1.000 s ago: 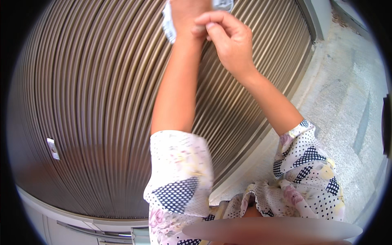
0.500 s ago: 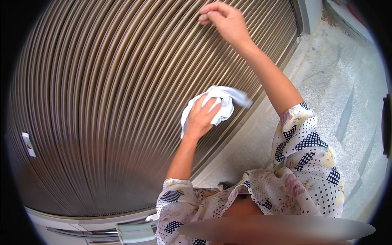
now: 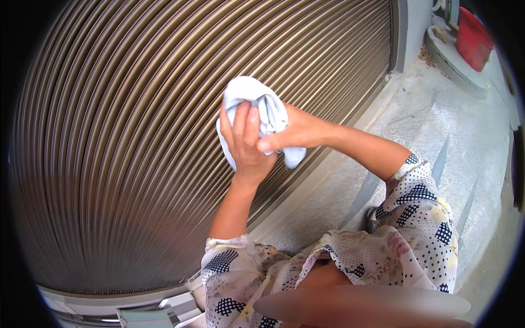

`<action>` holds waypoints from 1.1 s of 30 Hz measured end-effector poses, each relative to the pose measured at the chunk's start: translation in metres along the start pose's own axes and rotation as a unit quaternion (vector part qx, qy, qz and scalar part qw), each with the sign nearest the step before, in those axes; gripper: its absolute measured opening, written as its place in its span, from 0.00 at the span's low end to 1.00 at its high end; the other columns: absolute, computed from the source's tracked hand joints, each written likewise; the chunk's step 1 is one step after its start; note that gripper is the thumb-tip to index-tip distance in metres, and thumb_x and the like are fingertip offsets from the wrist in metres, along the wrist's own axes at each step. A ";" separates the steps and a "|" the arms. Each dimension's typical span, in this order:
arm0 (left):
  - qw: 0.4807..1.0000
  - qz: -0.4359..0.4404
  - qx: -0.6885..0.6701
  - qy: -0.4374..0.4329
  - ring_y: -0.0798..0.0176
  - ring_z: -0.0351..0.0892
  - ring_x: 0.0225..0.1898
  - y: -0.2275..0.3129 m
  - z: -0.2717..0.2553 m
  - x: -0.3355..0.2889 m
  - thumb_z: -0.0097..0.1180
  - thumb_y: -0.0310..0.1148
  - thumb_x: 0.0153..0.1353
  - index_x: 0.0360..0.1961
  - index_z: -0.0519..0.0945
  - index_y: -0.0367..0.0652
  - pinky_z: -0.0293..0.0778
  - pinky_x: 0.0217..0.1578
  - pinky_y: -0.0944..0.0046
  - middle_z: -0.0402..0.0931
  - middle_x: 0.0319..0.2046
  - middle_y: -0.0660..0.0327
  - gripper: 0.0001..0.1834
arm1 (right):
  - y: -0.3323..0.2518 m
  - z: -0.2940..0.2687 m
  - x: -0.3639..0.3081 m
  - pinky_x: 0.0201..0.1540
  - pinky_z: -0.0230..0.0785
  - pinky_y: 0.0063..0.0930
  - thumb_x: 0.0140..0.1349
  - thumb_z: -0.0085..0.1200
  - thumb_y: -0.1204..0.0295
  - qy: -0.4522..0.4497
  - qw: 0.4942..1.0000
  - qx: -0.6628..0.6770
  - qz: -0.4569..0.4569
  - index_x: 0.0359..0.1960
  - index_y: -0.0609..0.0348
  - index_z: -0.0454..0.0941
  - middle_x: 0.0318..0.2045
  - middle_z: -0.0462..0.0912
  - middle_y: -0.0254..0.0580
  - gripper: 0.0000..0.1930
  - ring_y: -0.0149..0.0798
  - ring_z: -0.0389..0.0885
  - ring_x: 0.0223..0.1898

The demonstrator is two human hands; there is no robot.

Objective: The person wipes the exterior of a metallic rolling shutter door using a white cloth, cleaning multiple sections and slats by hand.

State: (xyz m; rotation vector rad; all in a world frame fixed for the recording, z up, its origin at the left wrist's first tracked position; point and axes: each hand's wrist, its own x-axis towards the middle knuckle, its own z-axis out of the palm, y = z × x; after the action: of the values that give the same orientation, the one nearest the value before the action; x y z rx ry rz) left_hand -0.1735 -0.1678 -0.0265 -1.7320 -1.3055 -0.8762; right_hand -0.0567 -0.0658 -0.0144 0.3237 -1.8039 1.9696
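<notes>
A crumpled white cloth [image 3: 249, 88] is bunched between my two hands, in front of a ribbed, bronze-coloured metal roller shutter [image 3: 147, 126]. My left hand [image 3: 247, 145] is closed on the cloth, its fingers pointing up across the near side. From the right, my right hand [image 3: 295, 128] grips the same cloth; its thumb lies beside the left hand's fingers, and its other fingers are hidden behind the fabric. A loose end of the cloth hangs below the right wrist.
The shutter's lower edge meets a pale concrete ground [image 3: 421, 126] on the right. Farther off at upper right, a red bucket [image 3: 473, 41] stands on a raised slab [image 3: 456, 65]. At lower left there is a pale green panel [image 3: 145, 318].
My right hand has come down from high on the shutter to grip the cloth beside my left hand. My left hand and the cloth have moved up and slightly left.
</notes>
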 end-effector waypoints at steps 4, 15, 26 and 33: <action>0.984 -0.037 -0.098 -0.147 0.39 0.46 0.67 -0.002 -0.019 0.016 0.62 0.26 0.42 0.63 0.59 0.45 0.45 0.63 0.41 0.52 0.65 0.48 0.43 | 0.007 -0.029 0.000 0.46 0.72 0.27 0.51 0.62 0.71 0.168 0.974 0.138 0.059 0.51 0.66 0.68 0.40 0.78 0.42 0.25 0.34 0.77 0.41; 0.978 0.039 0.122 -0.167 0.46 0.57 0.64 0.016 -0.049 0.014 0.59 0.29 0.49 0.55 0.69 0.40 0.43 0.63 0.41 0.63 0.60 0.49 0.29 | -0.041 -0.111 0.008 0.60 0.58 0.41 0.49 0.60 0.65 0.495 0.631 -0.461 -0.380 0.59 0.65 0.60 0.55 0.66 0.59 0.36 0.49 0.66 0.58; 0.988 0.058 0.115 -0.081 0.44 0.64 0.59 0.020 -0.036 0.034 0.46 0.38 0.61 0.52 0.71 0.36 0.47 0.61 0.38 0.68 0.55 0.47 0.22 | 0.059 0.009 0.019 0.57 0.54 0.63 0.38 0.63 0.58 0.176 0.723 -0.471 -0.474 0.42 0.53 0.78 0.47 0.76 0.37 0.25 0.49 0.66 0.57; 0.979 0.063 0.095 -0.167 0.46 0.63 0.60 0.022 -0.021 0.016 0.52 0.34 0.57 0.54 0.70 0.38 0.49 0.61 0.41 0.67 0.57 0.48 0.23 | 0.051 -0.067 0.019 0.60 0.53 0.59 0.39 0.65 0.56 0.227 0.586 -0.566 -0.533 0.32 0.38 0.77 0.46 0.75 0.29 0.16 0.40 0.69 0.56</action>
State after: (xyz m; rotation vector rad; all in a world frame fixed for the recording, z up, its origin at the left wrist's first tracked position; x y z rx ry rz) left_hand -0.1495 -0.1834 -0.0070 -1.8369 -1.4239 -0.3849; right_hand -0.0888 0.0014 -0.0585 0.2839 -1.4862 -0.0986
